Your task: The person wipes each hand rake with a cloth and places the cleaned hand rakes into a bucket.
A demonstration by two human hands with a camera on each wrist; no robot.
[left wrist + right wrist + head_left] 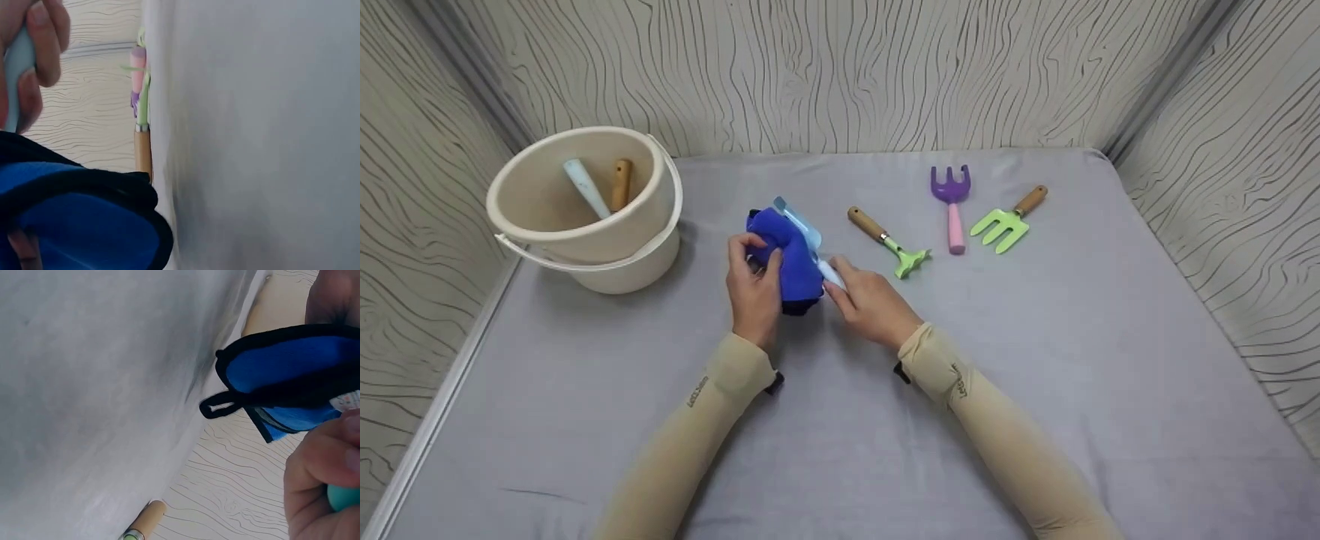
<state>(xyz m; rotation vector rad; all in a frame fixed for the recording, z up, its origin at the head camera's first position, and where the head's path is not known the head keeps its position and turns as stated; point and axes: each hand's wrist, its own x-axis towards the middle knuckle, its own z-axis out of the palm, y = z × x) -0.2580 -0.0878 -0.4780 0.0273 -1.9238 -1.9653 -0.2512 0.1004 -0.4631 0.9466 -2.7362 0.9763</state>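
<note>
In the head view my left hand [755,289] grips a bunched blue cloth [799,274] with black edging, its thumb and fingers pressed into the fabric. My right hand [877,304] holds the pale blue handle of a light blue hand trowel [804,227], whose narrow blade points away and to the left along the cloth's far side. The cloth lies against the trowel near the neck. Seen from the right wrist, the cloth [287,363] shows a black hanging loop and a white label. In the left wrist view, fingers of the right hand [45,50] curl round the handle.
Nested cream buckets [577,240] stand at the left, with a blue handle [585,187] and a wooden handle [621,184] inside. To the right lie a green-headed rake [911,259], a purple fork with pink handle [955,217] and a green fork [1003,225]. Patterned walls enclose the table.
</note>
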